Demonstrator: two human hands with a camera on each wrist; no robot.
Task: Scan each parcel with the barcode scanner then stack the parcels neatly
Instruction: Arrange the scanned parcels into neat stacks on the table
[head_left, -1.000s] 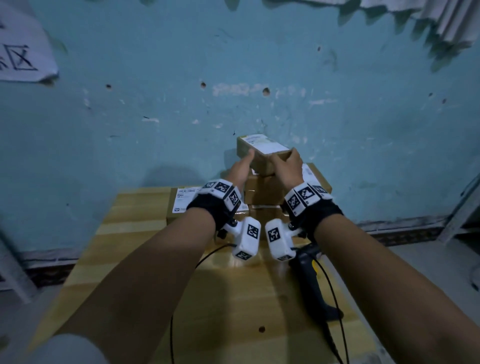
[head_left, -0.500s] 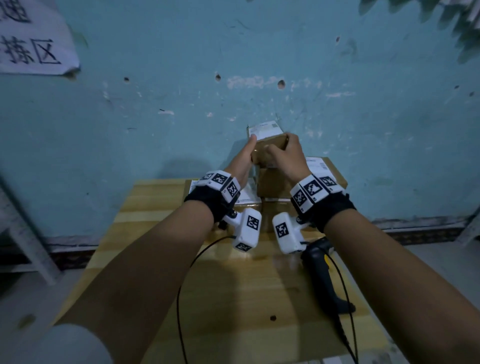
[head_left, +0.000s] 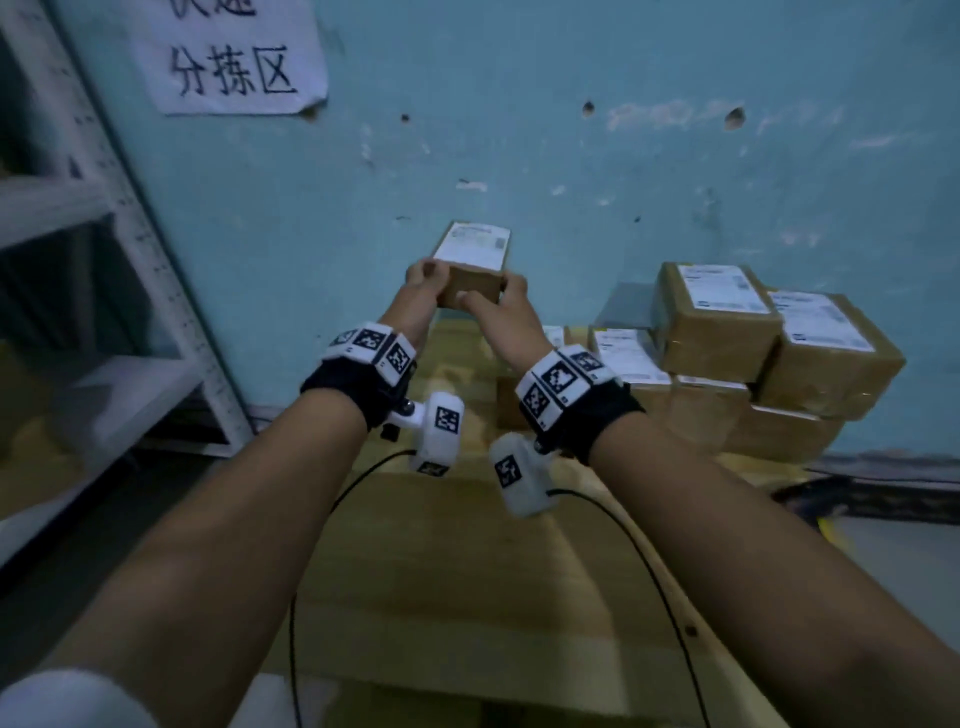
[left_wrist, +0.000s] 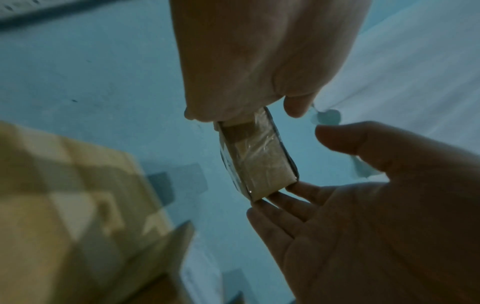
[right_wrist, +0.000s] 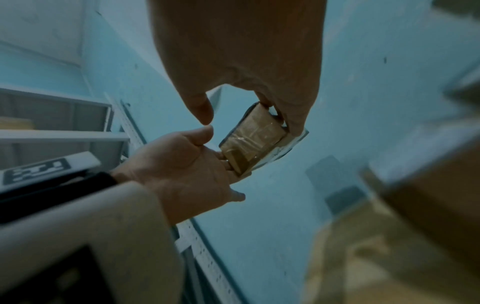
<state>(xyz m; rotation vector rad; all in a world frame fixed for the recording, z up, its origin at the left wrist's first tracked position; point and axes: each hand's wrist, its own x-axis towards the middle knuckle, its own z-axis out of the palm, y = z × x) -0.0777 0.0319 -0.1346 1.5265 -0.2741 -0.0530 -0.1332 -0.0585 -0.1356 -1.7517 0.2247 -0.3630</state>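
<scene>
Both hands hold one small parcel (head_left: 470, 278) in the air, above the far left part of the wooden surface (head_left: 467, 582) and in front of the blue wall (head_left: 571, 182).

The left hand (head_left: 418, 293) grips the left end of the parcel; in the left wrist view its fingers (left_wrist: 283, 207) support the lower corner and the thumb lies apart from the taped side. The right hand (head_left: 506, 312) grips the right end, with its fingers (right_wrist: 291, 115) curled round the far edge and the thumb apart from the near face.

The parcel is a brown carton wrapped in clear tape (left_wrist: 259, 160). Its white shipping label (head_left: 475, 244) faces up and is tilted away from the person.

To the right of the hands, a group of parcels (head_left: 753, 353) rests on the surface against the wall. Two cartons (head_left: 717, 322) with white labels lie on top of the lower ones; they touch each other.

Each wrist carries a black band with white marker blocks (head_left: 374, 345). A black cable (head_left: 649, 566) runs from below the right wrist across the surface toward the person.

To the left of the hands stands a metal shelf rack (head_left: 104, 260). Above the hands, a paper sign (head_left: 234, 57) with printed characters hangs on the wall.
</scene>
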